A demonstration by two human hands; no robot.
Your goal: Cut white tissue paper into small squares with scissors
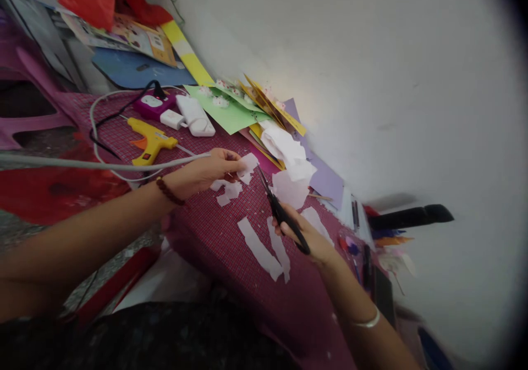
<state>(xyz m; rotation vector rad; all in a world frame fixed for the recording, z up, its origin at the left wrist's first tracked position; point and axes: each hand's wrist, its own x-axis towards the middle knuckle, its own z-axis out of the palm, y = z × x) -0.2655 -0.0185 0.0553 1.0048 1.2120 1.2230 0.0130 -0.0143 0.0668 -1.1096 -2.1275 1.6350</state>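
Between the thumb and fingers of my left hand (220, 167) is a small piece of white paper (248, 164). My right hand (299, 230) is wrapped round black-handled scissors (280, 210), whose blades point at the paper's right edge. Below my left hand lie white paper scraps (228, 192). Two long white strips, the nearer one (259, 249) to the left, rest on the red checked tablecloth (218, 232). Crumpled white paper (289, 150) and a flatter sheet (291, 188) lie beyond the scissors.
A yellow glue gun (152, 142), a purple socket block (154, 105) and a white power bank (196, 116) are at the back left, with cables around them. Green card (231, 111) and purple card (327, 182) lie along the wall. A grey cable crosses above my left forearm.
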